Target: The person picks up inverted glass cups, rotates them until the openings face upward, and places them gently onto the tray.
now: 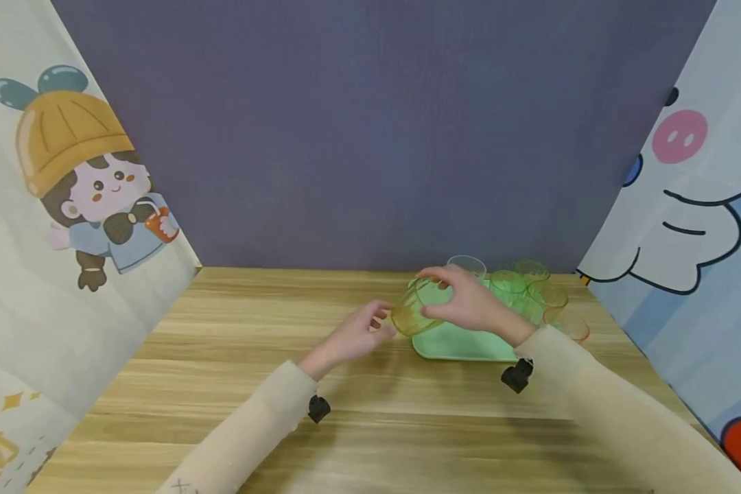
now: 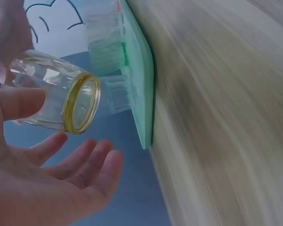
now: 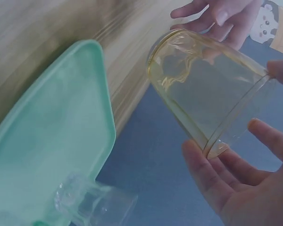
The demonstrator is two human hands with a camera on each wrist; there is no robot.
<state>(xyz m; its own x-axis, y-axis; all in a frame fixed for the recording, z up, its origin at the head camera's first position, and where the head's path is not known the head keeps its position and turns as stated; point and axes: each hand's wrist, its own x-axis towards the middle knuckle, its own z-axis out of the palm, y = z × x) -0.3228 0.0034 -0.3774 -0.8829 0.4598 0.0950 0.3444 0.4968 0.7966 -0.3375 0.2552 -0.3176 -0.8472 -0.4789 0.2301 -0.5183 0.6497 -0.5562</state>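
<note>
Between my hands, above the table, is a clear yellow-tinted plastic cup (image 1: 409,317), tilted, with its thicker yellow base toward the left. My right hand (image 1: 471,303) holds it near the rim; the right wrist view shows fingers and thumb around the mouth of the cup (image 3: 203,89). My left hand (image 1: 353,336) is by the base, palm up with fingers loosely spread. In the left wrist view its thumb overlaps the side of the cup (image 2: 49,89), and its fingers lie below the base, not closed on it.
Under and behind the right hand lies a light green tray (image 1: 463,348) on the wooden table (image 1: 253,370). Several see-through cups stand at its right part: green cups (image 1: 510,288), a colourless cup (image 1: 467,262) and an orange-rimmed cup (image 1: 571,326). A dark panel (image 1: 370,137) rises behind.
</note>
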